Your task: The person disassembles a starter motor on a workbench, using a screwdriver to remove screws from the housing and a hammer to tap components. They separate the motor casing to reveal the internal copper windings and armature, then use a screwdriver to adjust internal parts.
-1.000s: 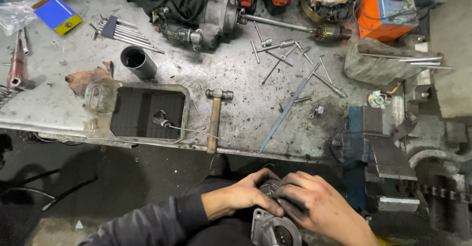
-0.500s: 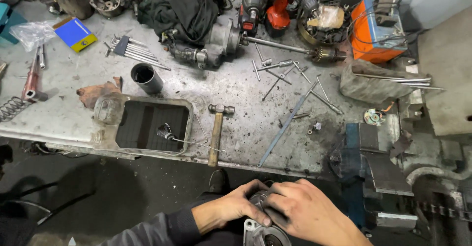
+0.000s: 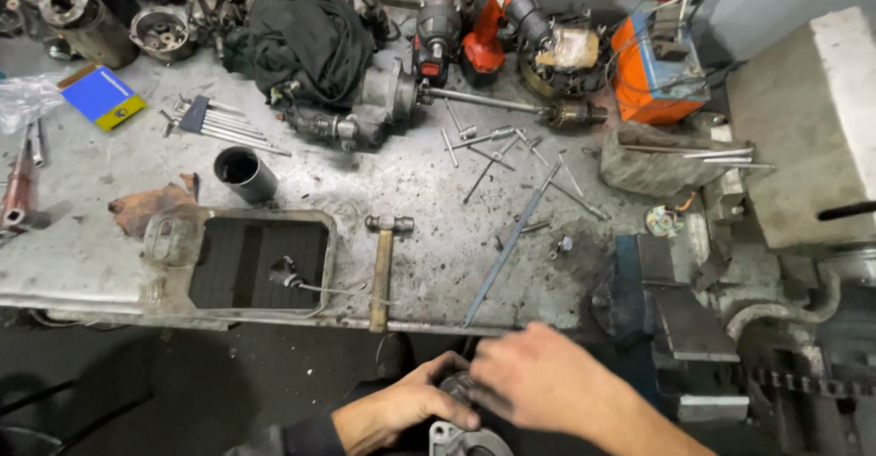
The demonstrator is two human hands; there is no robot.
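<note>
We are gripping a round grey metal motor part (image 3: pixel 461 419) near the bottom edge, our left hand (image 3: pixel 401 412) wrapping its left side while our right hand (image 3: pixel 538 383) is clamping over its top. Beyond, on the grimy workbench (image 3: pixel 438 191), a hammer (image 3: pixel 383 264) is lying beside a black tray (image 3: pixel 255 260).

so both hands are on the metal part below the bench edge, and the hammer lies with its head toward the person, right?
Not quite. In the head view the hammer lies with its head away from the person and its wooden handle pointing toward them. Both the left hand and right hand are on the metal part below the bench edge.
</note>
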